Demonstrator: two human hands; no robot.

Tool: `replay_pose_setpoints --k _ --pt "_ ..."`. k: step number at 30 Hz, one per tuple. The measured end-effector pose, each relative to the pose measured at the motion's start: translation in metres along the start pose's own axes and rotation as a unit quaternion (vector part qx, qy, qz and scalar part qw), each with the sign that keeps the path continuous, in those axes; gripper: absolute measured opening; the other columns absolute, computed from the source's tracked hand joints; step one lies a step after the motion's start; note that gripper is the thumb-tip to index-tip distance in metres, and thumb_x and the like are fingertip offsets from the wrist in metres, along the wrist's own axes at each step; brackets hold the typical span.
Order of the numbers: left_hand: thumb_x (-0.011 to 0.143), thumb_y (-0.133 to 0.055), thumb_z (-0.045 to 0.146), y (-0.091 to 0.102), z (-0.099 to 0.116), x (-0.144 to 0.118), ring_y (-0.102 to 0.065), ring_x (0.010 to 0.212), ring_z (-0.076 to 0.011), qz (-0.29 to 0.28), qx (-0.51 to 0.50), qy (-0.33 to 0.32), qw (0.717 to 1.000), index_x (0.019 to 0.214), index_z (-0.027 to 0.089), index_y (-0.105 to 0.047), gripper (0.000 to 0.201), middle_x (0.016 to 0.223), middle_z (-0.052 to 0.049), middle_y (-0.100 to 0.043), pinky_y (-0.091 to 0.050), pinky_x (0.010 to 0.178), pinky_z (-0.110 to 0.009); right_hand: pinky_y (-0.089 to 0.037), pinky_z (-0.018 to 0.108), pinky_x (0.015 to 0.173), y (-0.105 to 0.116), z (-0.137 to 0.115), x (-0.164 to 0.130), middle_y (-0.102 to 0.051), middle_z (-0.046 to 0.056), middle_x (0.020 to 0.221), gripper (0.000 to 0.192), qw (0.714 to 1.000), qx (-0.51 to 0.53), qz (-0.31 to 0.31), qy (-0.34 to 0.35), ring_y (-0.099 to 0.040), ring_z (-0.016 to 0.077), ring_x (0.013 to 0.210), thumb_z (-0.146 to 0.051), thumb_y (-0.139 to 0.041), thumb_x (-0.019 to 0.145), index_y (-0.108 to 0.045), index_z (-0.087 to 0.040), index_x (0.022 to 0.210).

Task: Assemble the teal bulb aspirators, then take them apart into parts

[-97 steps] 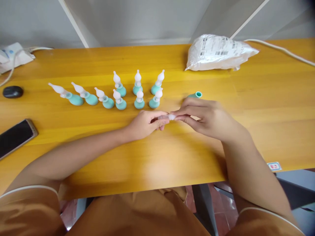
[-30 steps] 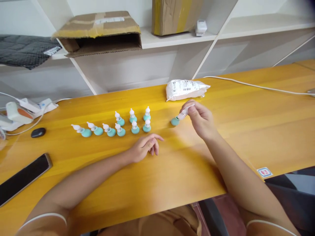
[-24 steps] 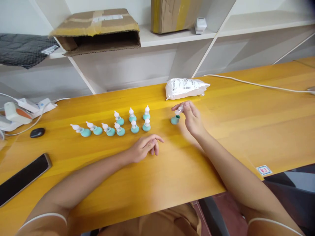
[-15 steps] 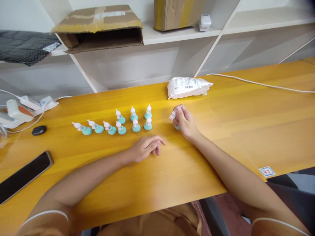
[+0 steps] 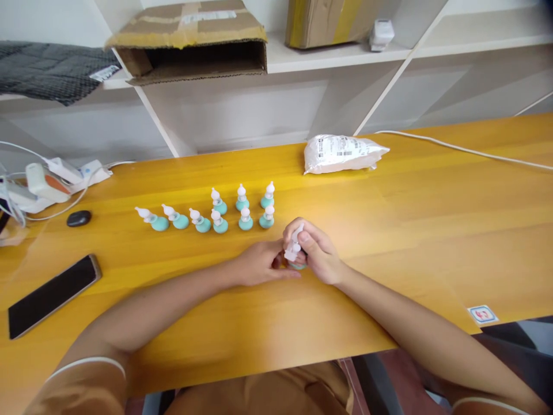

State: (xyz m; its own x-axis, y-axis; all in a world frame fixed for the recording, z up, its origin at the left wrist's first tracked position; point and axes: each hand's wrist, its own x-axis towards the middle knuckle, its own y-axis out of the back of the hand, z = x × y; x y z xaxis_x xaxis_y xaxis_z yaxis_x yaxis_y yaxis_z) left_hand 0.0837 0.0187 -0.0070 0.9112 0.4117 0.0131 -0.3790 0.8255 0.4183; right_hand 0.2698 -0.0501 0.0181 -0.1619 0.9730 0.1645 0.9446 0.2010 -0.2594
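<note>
My right hand (image 5: 317, 256) grips a small white nozzle piece (image 5: 294, 245) together with a teal bulb (image 5: 298, 266) whose edge shows under the fingers. My left hand (image 5: 261, 266) rests on the yellow table (image 5: 410, 230) beside it, fingertips touching the same bulb; whether it grips is unclear. Behind the hands, several finished teal bulbs with white tips (image 5: 242, 210) stand in two short rows, and three more (image 5: 175, 218) lie tilted to their left.
A white plastic bag (image 5: 343, 153) lies at the back of the table, a white cable (image 5: 466, 151) running right from it. A phone (image 5: 54, 295), a dark mouse (image 5: 78, 218) and white chargers (image 5: 47, 178) sit at the left. Cardboard boxes (image 5: 194, 37) fill the shelf.
My right hand picked up the teal bulb from near the bag and brought it with the white nozzle back to my left hand. The view has drifted slightly left.
</note>
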Motion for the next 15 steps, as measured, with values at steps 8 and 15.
replay_pose_setpoints --k 8,15 --pt "0.105 -0.073 0.048 -0.001 0.0 0.001 -0.063 0.079 -0.0179 0.028 0.015 -0.011 0.999 0.095 0.023 -0.066 0.028 0.089 0.0 -0.07 -0.048 0.074 -0.033 -0.052 0.029 0.057 0.007 -0.006 0.0 -0.071 0.001 0.084 0.039 0.998 -0.055 -0.041 0.012 -0.064 0.0156 0.064 -0.063 -0.065 0.112 -0.068 -0.025 0.115" --pt "0.112 -0.055 0.055 0.005 0.01 0.0 -0.061 0.082 -0.0185 0.031 0.022 -0.001 0.999 0.117 0.022 -0.06 0.033 0.096 -0.001 -0.068 -0.047 0.078 -0.032 -0.058 0.035 0.066 0.018 -0.007 0.011 -0.067 -0.002 0.079 0.04 0.983 -0.111 0.104 0.099 -0.066 0.0181 0.062 -0.066 -0.065 0.111 -0.067 -0.026 0.108"
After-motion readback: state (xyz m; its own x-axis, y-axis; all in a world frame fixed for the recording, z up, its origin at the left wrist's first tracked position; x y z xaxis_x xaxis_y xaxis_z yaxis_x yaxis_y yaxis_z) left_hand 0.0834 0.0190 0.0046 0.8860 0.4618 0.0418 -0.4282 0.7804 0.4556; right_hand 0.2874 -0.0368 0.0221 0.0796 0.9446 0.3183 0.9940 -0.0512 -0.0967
